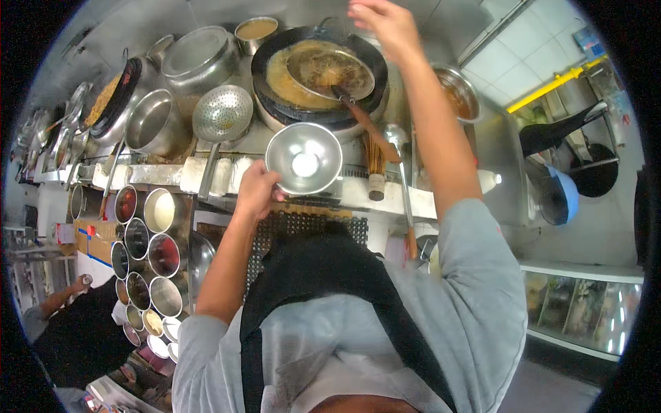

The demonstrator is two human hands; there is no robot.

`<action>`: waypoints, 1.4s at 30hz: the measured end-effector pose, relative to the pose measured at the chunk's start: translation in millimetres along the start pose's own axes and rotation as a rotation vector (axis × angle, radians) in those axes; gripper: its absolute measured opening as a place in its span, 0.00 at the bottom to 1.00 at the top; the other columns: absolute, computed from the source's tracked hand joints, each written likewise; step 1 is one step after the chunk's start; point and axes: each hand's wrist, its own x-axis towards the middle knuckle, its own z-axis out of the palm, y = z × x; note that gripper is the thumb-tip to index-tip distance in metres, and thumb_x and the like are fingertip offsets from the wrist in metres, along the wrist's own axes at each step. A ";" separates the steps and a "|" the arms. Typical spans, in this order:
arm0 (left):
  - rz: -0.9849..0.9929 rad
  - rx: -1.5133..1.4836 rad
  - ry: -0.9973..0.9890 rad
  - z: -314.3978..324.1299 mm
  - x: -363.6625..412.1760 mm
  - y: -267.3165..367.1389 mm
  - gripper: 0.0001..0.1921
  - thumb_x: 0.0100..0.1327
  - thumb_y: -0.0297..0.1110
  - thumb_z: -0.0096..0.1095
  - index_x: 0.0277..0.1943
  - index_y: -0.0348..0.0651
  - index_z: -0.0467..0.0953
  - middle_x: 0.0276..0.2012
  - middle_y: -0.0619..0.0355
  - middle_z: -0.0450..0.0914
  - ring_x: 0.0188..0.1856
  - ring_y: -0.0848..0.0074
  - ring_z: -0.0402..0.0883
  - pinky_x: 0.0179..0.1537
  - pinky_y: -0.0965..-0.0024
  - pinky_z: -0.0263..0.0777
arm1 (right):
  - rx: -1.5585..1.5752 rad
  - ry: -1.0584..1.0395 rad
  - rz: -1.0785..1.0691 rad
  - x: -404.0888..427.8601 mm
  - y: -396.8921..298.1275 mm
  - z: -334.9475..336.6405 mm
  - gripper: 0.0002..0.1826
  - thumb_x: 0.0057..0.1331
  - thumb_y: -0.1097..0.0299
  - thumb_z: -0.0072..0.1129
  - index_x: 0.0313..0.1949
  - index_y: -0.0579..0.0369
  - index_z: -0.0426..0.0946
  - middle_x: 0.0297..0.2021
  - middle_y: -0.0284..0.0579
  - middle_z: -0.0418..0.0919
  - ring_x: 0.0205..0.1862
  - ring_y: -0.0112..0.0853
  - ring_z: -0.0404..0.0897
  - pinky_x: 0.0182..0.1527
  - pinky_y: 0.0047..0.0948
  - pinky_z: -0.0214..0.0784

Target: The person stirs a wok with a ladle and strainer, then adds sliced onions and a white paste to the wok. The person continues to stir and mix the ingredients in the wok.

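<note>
My left hand [259, 188] grips the rim of an empty stainless steel bowl [320, 178], tilted so that its inside faces me. Beyond the bowl, a black wok [261, 62] on the stove holds yellowish liquid. A round strainer [369, 77] with a wooden handle [369, 124] lies in the wok, its handle pointing back toward me. My right hand [379, 18] is raised past the wok's right side at the top of the view, fingers partly bent; whether it touches anything there cannot be told.
A perforated skimmer [222, 111], a bamboo brush [376, 160] and a long ladle [406, 199] lie along the stove edge. Metal pots [152, 124] stand left. Several seasoning containers [164, 255] stand lower left, near a co-worker [82, 330]. A steel bowl [472, 100] sits right of the wok.
</note>
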 end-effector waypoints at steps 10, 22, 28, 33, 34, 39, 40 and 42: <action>-0.078 0.002 -0.008 -42.7 -4.1 -50.4 0.07 0.60 0.21 0.59 0.39 0.34 0.70 0.26 0.53 0.79 0.19 0.74 0.78 0.17 0.74 0.70 | 0.134 -0.491 0.794 -340.7 72.7 5.9 0.16 0.68 0.67 0.64 0.52 0.60 0.80 0.41 0.44 0.85 0.42 0.31 0.84 0.46 0.31 0.79; -0.021 -0.249 0.573 -41.5 -208.5 -169.8 0.10 0.61 0.26 0.63 0.45 0.37 0.78 0.27 0.56 0.80 0.24 0.75 0.78 0.22 0.71 0.73 | -0.475 -1.086 0.662 -444.6 209.0 -72.8 0.20 0.71 0.60 0.60 0.57 0.58 0.78 0.47 0.46 0.84 0.46 0.36 0.81 0.51 0.37 0.73; 0.084 -0.469 0.939 -43.6 -357.6 -240.3 0.12 0.62 0.25 0.63 0.48 0.33 0.73 0.29 0.53 0.80 0.22 0.73 0.78 0.23 0.71 0.74 | -0.513 -1.312 0.514 -426.4 225.7 -18.5 0.19 0.72 0.61 0.59 0.57 0.58 0.77 0.46 0.48 0.84 0.45 0.36 0.82 0.48 0.37 0.74; 0.344 -0.742 1.391 -41.0 -510.7 -270.8 0.09 0.62 0.23 0.61 0.45 0.35 0.75 0.30 0.55 0.79 0.24 0.75 0.77 0.21 0.71 0.72 | -0.557 -1.595 0.427 -481.8 227.9 38.0 0.19 0.72 0.63 0.57 0.57 0.59 0.77 0.46 0.49 0.84 0.43 0.35 0.82 0.46 0.37 0.75; 0.377 -0.802 1.518 -39.7 -542.5 -285.1 0.09 0.62 0.23 0.61 0.45 0.35 0.75 0.29 0.56 0.77 0.24 0.74 0.76 0.22 0.71 0.72 | -0.562 -1.665 0.394 -497.5 227.7 49.0 0.18 0.72 0.63 0.57 0.57 0.59 0.77 0.45 0.50 0.84 0.43 0.35 0.82 0.45 0.36 0.75; 0.716 -1.121 1.961 -45.0 -695.8 -404.1 0.09 0.61 0.18 0.58 0.44 0.36 0.71 0.36 0.52 0.75 0.36 0.68 0.79 0.28 0.66 0.80 | -0.557 -1.884 0.279 -577.5 208.4 90.4 0.18 0.73 0.64 0.56 0.58 0.60 0.77 0.45 0.51 0.84 0.42 0.35 0.82 0.43 0.36 0.75; 0.713 -1.118 2.029 -50.6 -727.0 -437.9 0.09 0.61 0.18 0.59 0.44 0.35 0.71 0.36 0.50 0.76 0.34 0.68 0.79 0.28 0.66 0.80 | -0.624 -1.847 0.284 -589.4 192.3 101.1 0.18 0.73 0.65 0.55 0.59 0.60 0.76 0.44 0.52 0.83 0.39 0.34 0.82 0.39 0.36 0.75; 0.836 -1.181 2.123 -28.1 -777.7 -434.2 0.09 0.63 0.17 0.57 0.46 0.31 0.71 0.39 0.46 0.78 0.31 0.66 0.80 0.26 0.69 0.79 | -0.696 -1.770 0.325 -619.6 158.1 122.1 0.19 0.74 0.67 0.54 0.61 0.59 0.73 0.44 0.52 0.83 0.35 0.34 0.82 0.32 0.36 0.73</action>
